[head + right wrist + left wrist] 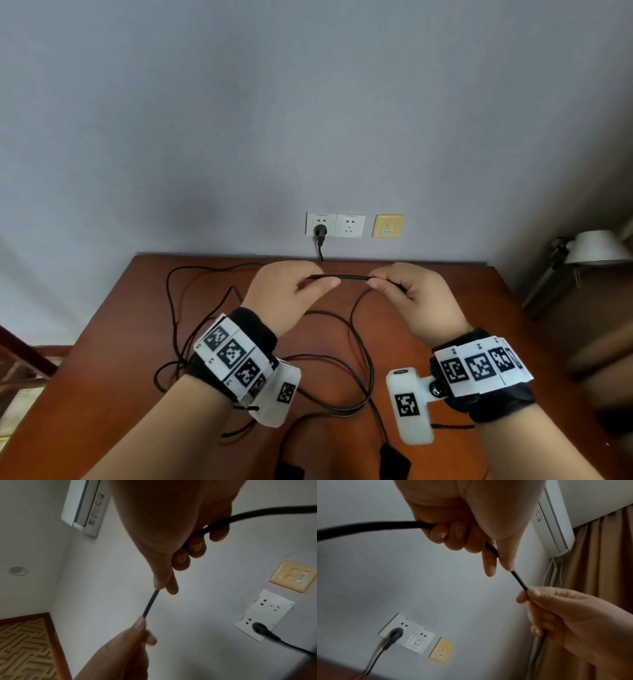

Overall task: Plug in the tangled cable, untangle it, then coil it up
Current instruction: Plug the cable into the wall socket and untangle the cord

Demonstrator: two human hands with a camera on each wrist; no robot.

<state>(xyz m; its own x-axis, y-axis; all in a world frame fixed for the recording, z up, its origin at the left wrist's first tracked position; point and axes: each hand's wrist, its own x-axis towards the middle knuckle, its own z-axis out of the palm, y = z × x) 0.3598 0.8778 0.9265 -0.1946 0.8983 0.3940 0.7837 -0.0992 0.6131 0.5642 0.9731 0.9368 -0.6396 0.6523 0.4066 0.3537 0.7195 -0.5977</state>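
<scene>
Cable (pixel 339 277) — plugged in — pinched taut between both hands' fingers (pixel 329 283).

Black cable (pixel 337 277) and plug (pixel 320 231), white sockets (pixel 335 225), yellow wall plate (pixel 388 225), reddish-brown table (pixel 479 301).

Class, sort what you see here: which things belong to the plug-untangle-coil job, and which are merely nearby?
Part of the job:
black cable, pinched by left hand and right hand
plug in the white wall socket

Merely nearby:
second white socket
yellow wall plate
desk lamp
air conditioner
curtain
</scene>
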